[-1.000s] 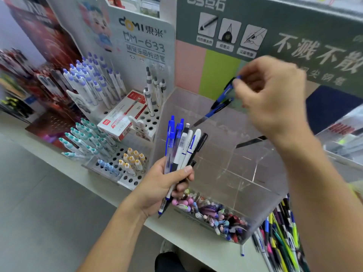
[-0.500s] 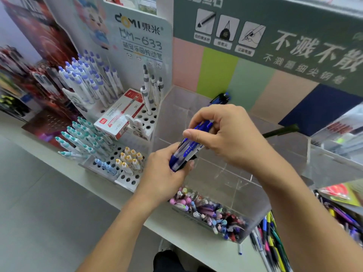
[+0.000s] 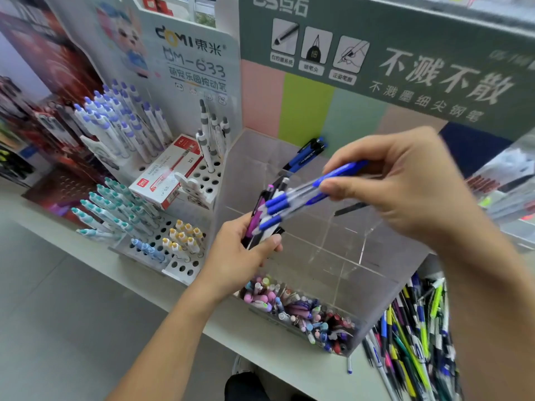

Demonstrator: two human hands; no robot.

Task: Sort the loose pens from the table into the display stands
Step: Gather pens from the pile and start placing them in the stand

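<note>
My left hand point(image 3: 241, 253) grips a small bunch of pens point(image 3: 262, 215), black, purple and white, over the front of the clear acrylic stand point(image 3: 341, 256). My right hand point(image 3: 405, 186) pinches three clear pens with blue grips point(image 3: 292, 201), their tips still touching the bunch. Two dark blue pens point(image 3: 308, 153) lean in the stand's back compartment. A heap of loose pens point(image 3: 411, 337) lies on the table at the lower right.
The stand's front bin holds several small pastel pens point(image 3: 295, 308). To the left a white perforated display point(image 3: 185, 235) carries purple-, teal- and yellow-capped pens and a red-and-white box point(image 3: 168, 172). A green sign board point(image 3: 405, 53) rises behind. The table edge point(image 3: 115, 270) runs diagonally.
My right hand, which had reached into the bunch, has drawn three blue-grip pens up and to the right. The left hand has stayed in place with the remaining pens.
</note>
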